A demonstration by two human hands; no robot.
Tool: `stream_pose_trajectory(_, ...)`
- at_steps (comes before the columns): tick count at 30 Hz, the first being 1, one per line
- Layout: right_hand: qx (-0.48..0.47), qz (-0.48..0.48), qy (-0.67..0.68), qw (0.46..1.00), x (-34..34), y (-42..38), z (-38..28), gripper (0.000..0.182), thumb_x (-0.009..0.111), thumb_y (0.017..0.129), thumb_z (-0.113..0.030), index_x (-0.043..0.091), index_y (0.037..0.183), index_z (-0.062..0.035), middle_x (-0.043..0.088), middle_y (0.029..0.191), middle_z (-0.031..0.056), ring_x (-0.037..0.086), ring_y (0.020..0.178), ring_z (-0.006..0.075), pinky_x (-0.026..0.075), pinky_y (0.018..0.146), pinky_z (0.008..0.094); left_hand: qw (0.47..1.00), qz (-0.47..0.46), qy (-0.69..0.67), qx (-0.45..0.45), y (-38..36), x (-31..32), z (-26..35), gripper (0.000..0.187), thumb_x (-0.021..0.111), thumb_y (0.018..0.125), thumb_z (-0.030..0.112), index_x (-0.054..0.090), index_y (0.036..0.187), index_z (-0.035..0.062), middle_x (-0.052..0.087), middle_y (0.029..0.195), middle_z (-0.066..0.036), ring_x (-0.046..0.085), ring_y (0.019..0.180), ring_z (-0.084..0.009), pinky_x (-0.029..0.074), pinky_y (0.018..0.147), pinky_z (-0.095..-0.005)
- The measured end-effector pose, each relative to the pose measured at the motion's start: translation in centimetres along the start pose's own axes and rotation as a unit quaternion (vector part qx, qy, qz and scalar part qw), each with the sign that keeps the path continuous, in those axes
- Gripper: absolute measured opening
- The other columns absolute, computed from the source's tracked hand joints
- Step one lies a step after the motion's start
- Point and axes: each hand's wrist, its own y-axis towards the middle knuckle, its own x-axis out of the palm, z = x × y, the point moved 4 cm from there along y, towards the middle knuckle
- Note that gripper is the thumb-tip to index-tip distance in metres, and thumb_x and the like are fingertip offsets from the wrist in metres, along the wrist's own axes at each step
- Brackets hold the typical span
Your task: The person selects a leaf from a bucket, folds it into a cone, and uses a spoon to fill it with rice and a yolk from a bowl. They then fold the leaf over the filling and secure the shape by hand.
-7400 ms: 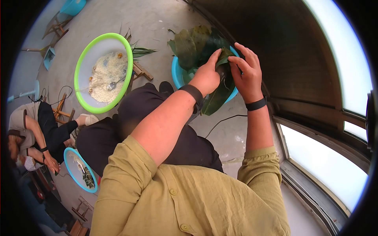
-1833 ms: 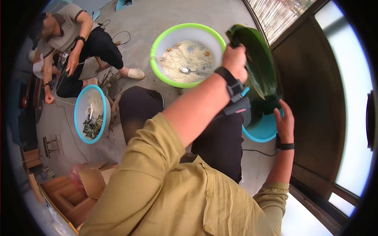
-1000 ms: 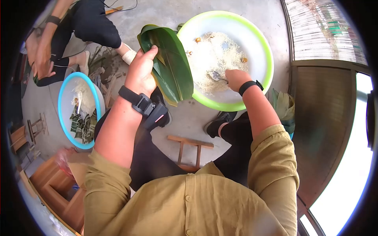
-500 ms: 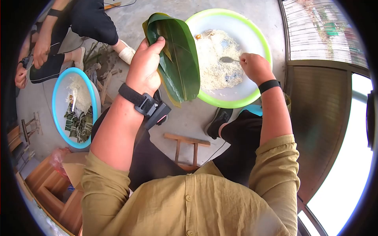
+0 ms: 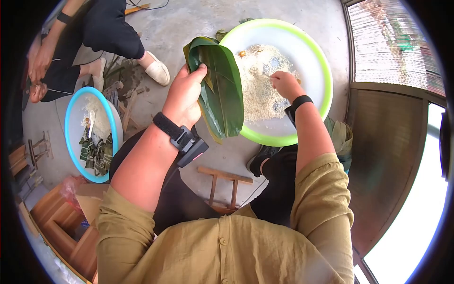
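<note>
My left hand [image 5: 185, 94] grips a folded green leaf [image 5: 220, 90], its thumb pressed on the inner face. The leaf hangs over the near left rim of a green-rimmed white basin [image 5: 326, 71]. Inside the basin lies a spread of white rice [image 5: 265, 102], with a few small orange-brown pieces near the far side. Over the rice, my right hand [image 5: 287, 86] is closed with its fingers pinched together; what it holds is hidden.
At the left stands a blue-rimmed basin [image 5: 67, 128] with rice, a white spoon [image 5: 91, 120] and tied leaf bundles [image 5: 98, 156]. Another person's hands [image 5: 40, 71] hold string at the upper left. A wooden stool [image 5: 224, 177] is between my legs.
My right hand has moved left over the rice, and the spoon seen in it before no longer shows. The leaf and basin sit slightly lower in view. The other person's hands have shifted.
</note>
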Motion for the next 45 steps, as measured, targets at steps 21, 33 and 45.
stream_pose_trajectory(21,0.060,-0.042,0.286,0.955,-8.3,-12.9,-3.8,0.014,0.056,0.094,-0.016,0.064,0.100,-0.0055,0.052,0.073,-0.0063,0.035,0.055,0.0011,0.029,0.050,0.0188,0.999,0.002,0.025,-0.028,1.6,3.0,-5.1,0.022,0.047,0.103,0.009,0.050,0.124,0.0042,0.062,0.112,-0.011,0.063,0.099,-0.0211,0.054,0.086,-0.0394)
stream_pose_trajectory(33,-0.222,0.114,0.026,0.968,-6.2,-13.8,-8.2,0.018,0.055,0.092,-0.009,0.064,0.104,0.0011,0.067,0.083,0.0154,0.065,0.076,0.0292,0.052,0.070,0.0361,0.993,-0.021,0.092,-0.071,1.2,4.9,-7.9,0.032,0.043,0.101,0.004,0.043,0.133,0.0023,0.060,0.117,-0.014,0.063,0.103,-0.0250,0.055,0.089,-0.0422)
stream_pose_trajectory(45,-0.176,0.212,-0.052,0.960,-8.5,-12.3,-7.5,0.021,0.052,0.090,-0.010,0.068,0.104,-0.0051,0.069,0.095,0.0200,0.067,0.091,0.0368,0.052,0.080,0.0446,0.996,-0.025,0.078,-0.036,1.9,2.2,-6.1,0.026,0.041,0.102,0.004,0.051,0.126,0.0022,0.063,0.114,-0.013,0.065,0.100,-0.0259,0.056,0.089,-0.0419)
